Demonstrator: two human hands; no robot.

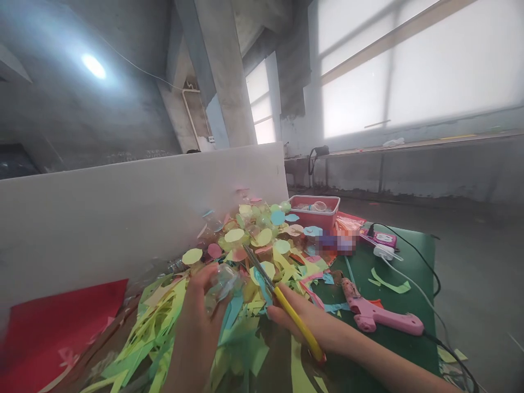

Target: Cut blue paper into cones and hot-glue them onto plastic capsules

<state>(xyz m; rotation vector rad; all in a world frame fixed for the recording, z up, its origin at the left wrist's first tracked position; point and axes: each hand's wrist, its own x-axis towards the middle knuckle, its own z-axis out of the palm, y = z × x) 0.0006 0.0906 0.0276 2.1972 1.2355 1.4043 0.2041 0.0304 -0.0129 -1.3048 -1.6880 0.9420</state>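
My left hand is closed round a clear, rounded plastic piece that looks like a small cup or dome; its exact kind is hard to make out. A pair of scissors with yellow handles lies in my right hand, which is wrapped about the handles. The blades point up and to the left, over the paper pile. Close to the left hand hangs a light blue paper strip. Beyond both hands, a heap of clear plastic pieces carries scalloped paper discs in yellow, pink and blue.
Yellow-green paper offcuts cover the table's left and middle. On the green tabletop to the right lie a pink glue gun, cords and a purple box. Behind stand a pink bin and a white panel; red sheet lies left.
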